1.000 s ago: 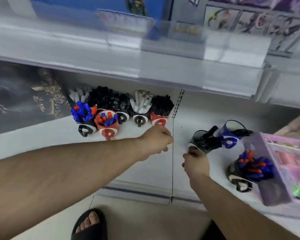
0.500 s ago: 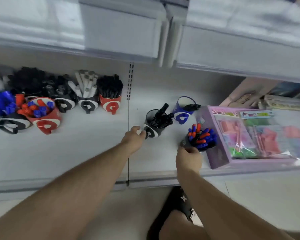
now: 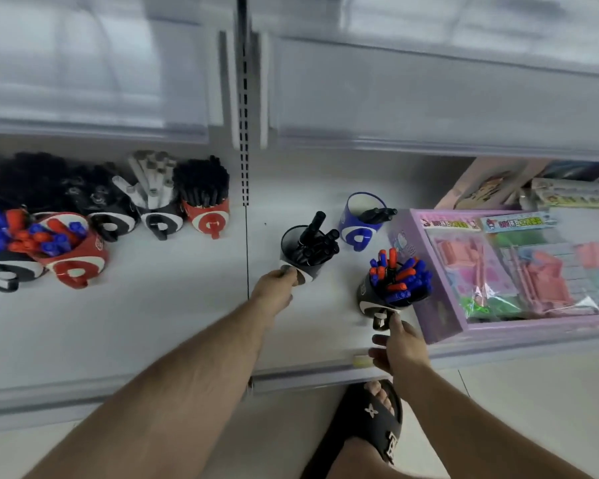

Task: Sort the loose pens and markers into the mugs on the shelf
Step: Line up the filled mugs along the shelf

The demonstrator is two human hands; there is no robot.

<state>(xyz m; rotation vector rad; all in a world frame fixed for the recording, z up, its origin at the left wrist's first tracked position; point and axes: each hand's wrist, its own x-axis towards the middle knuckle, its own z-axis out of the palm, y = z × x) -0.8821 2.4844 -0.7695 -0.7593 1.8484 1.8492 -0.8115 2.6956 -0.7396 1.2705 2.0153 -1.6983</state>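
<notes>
On the white shelf [image 3: 173, 305], my left hand [image 3: 277, 288] grips the near side of a black mug [image 3: 291, 247] holding black markers [image 3: 317, 243]. My right hand [image 3: 398, 344] pinches the handle of a black-and-white mug [image 3: 369, 299] packed with red and blue markers [image 3: 400, 274]. Behind them stands a blue mug [image 3: 358, 223] with a few black markers leaning over its rim. A row of filled mugs sits at the left: a red mug of black pens [image 3: 206, 216], a mug of white markers [image 3: 159, 216], and a red mug of red and blue markers [image 3: 73, 257].
A purple box of packaged stationery [image 3: 498, 271] lies right beside the mug in my right hand. A low upper shelf [image 3: 395, 98] overhangs the back. My sandalled foot [image 3: 374, 423] is on the floor below the shelf's front edge.
The view has swung right and down along the shelf. My left hand moved from the shelf seam onto the black mug. My right hand went from that mug to the red-and-blue marker mug's handle.
</notes>
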